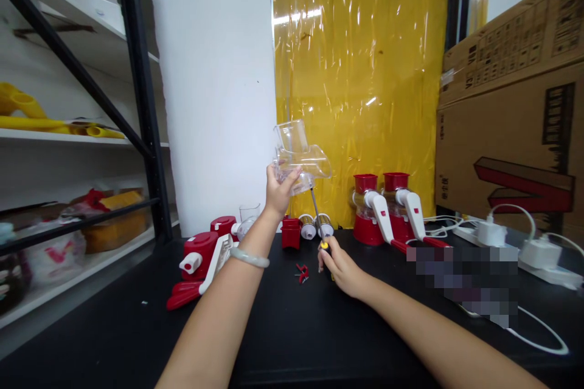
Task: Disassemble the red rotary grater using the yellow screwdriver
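My left hand [281, 191] is closed round a clear plastic grater housing [308, 160], raised above the black table [278, 340]. In my right hand [344, 267] is a screwdriver [317, 214] with a black and yellow handle and a long metal shaft. Its tip points up and meets the underside of the housing; whether it sits in a screw cannot be made out. Below, small red pieces with screws [302, 273] lie on the table. Behind them are a red plastic part [291, 233] and two white-ended grater drums [308, 228].
Two assembled red-and-white rotary graters [367, 225] stand at the back right. Red bases [201, 252] and white crank handles [214, 264] lie left. A power strip [545, 268] with chargers and cables is on the right, beside a large carton [506, 134]. Shelving [137, 73] stands left.
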`<state>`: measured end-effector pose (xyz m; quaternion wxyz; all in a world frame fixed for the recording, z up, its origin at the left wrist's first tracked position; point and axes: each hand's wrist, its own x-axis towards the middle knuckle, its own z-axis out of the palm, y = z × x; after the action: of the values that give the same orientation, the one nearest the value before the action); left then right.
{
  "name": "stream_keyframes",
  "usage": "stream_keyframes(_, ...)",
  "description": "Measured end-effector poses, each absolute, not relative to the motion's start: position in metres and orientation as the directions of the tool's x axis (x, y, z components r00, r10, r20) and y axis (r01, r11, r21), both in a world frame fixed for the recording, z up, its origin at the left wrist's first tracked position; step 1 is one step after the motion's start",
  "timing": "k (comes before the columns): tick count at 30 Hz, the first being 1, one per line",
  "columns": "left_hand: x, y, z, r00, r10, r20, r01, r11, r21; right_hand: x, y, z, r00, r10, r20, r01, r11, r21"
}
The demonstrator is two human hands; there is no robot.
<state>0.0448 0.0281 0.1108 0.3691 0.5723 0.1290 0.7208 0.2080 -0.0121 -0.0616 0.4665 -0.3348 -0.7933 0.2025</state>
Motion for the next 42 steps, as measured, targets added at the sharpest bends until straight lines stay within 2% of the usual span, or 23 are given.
stream_keyframes(11,0.041,0.018,0.114,0.018,0.640,0.768,-0.316,-0.725,0.612,0.206,-0.012,-0.060,-0.344,0.782,0.519,0.330,0.619,-0.713)
stream_keyframes(25,0.044,0.016,0.115,0.012,0.610,0.792,-0.267,-0.761,0.591,0.207,-0.011,-0.060,-0.316,0.814,0.487,0.251,0.567,-0.785)
stream_keyframes(32,0.044,0.016,0.116,0.009,0.631,0.776,-0.309,-0.736,0.602,0.223,-0.013,-0.048,-0.471,0.772,0.427,0.134,0.541,-0.830)
stream_keyframes(35,0.044,0.014,0.116,-0.004,0.623,0.783,-0.310,-0.745,0.591,0.223,-0.009,-0.050,-0.424,0.800,0.425,0.189,0.537,-0.822)
stream_keyframes(39,0.043,0.015,0.116,-0.002,0.589,0.808,-0.245,-0.784,0.570,0.217,-0.006,-0.053,-0.307,0.840,0.447,0.363,0.538,-0.761)
stream_keyframes(42,0.042,0.018,0.116,0.006,0.589,0.808,-0.225,-0.787,0.575,0.216,-0.011,-0.049,-0.300,0.825,0.480,0.410,0.566,-0.715)
